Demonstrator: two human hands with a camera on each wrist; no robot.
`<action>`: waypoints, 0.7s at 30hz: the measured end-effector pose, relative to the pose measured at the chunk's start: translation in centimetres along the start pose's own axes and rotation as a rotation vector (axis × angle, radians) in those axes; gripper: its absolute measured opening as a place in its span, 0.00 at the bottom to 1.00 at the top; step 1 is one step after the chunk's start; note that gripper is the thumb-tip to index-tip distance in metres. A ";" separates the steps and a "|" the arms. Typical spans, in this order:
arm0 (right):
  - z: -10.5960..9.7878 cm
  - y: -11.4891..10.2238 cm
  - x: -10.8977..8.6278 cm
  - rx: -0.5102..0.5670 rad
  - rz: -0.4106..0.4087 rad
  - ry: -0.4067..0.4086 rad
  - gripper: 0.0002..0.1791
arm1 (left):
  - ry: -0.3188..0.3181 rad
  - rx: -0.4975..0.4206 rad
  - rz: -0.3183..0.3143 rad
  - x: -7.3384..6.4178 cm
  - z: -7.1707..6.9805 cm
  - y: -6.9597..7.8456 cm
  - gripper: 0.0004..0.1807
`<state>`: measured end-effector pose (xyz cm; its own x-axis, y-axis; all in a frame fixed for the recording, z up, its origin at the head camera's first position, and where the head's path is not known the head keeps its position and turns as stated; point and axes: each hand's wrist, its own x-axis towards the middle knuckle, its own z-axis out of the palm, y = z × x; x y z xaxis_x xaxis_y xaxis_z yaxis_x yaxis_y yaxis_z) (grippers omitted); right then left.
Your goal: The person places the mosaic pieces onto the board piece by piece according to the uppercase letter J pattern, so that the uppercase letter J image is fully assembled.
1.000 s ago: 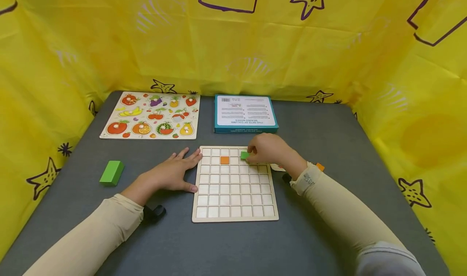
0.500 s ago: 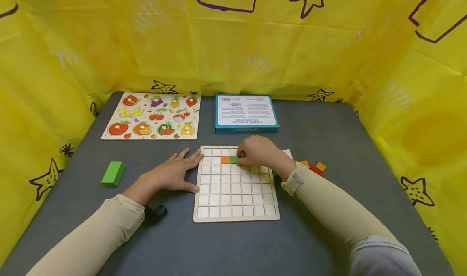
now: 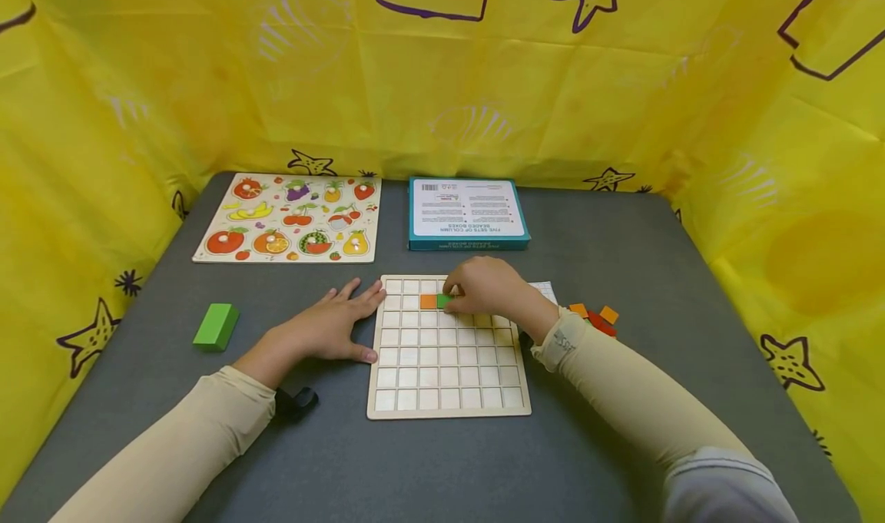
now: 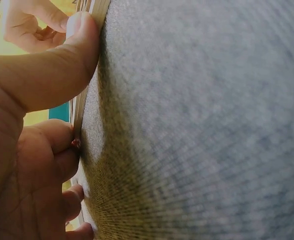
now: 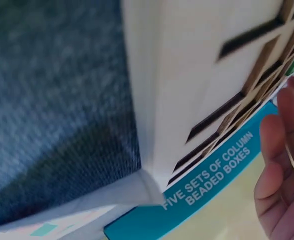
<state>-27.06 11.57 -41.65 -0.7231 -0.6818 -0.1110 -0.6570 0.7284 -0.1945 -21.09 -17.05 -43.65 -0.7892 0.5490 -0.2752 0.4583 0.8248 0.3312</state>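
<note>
A wooden grid board point(image 3: 449, 414) lies flat on the grey table, its cells pale. An orange square tile point(image 3: 429, 302) fills a cell in the second row from the top. Right beside it, my right hand point(image 3: 489, 289) pinches a green square tile point(image 3: 442, 301) at the neighbouring cell, covering part of it. Spread fingers and thumb of my left hand point(image 3: 321, 329) rest against the board's left edge. In the left wrist view, the thumb point(image 4: 82, 30) touches the board's side. The right wrist view shows curled fingers of the right hand point(image 5: 282, 185) near the board's far side.
Behind the board lie a fruit puzzle point(image 3: 290, 235) and a teal box point(image 3: 469, 214). A green block point(image 3: 217, 327) stands at the left. Orange and red tiles point(image 3: 603, 322) lie loose beside the right forearm, with a printed card point(image 3: 546, 289) partly hidden nearby.
My right hand has carried the green tile left and slightly toward me, to the cell beside the orange tile. During the last half second it has barely moved. The left hand stays in place.
</note>
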 end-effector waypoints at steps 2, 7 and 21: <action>0.1 0.0 0.1 0.005 -0.007 0.000 0.15 | 0.001 -0.002 0.000 0.0 0.0 -0.1 0.60; 0.3 -0.1 0.2 -0.017 0.007 -0.013 0.14 | 0.005 -0.010 -0.001 0.0 0.1 -0.2 0.61; -1.2 1.7 -1.8 0.073 0.026 0.024 0.19 | 0.008 -0.015 0.003 -0.1 0.0 -0.1 0.60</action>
<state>-27.11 14.13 -40.60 -0.7450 -0.6604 -0.0939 -0.6214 0.7383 -0.2623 -21.04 -17.21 -43.68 -0.7910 0.5506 -0.2668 0.4547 0.8208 0.3458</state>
